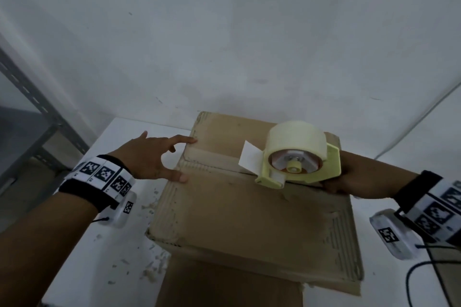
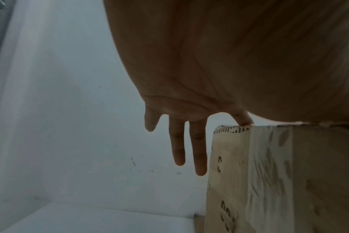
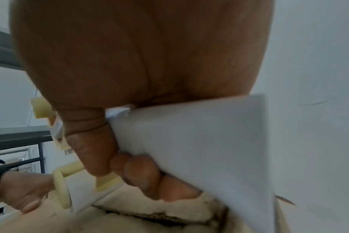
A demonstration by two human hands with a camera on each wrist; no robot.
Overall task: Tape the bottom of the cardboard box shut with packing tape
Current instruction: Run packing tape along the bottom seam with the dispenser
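The cardboard box (image 1: 244, 207) stands on the white table with its closed flaps facing up and the seam running left to right. My left hand (image 1: 179, 159) rests on the box's left edge, touching it with thumb and index finger. In the left wrist view the other fingers (image 2: 198, 151) hang straight beside the box corner (image 2: 269, 173). My right hand (image 1: 349, 178) grips a pale yellow tape dispenser (image 1: 299, 172) with a roll of packing tape (image 1: 296, 137), set on the seam near the right side. A loose tape end (image 1: 249, 157) sticks out leftward. Curled fingers (image 3: 143, 173) wrap the roll (image 3: 199, 141).
A grey metal shelf frame (image 1: 37, 112) stands at the left. Cardboard crumbs (image 1: 152, 269) lie on the white table (image 1: 117, 147) beside the box. More cardboard (image 1: 224, 289) lies under the box's near side. A black cable (image 1: 419, 271) loops at the right, and a white wall is close behind.
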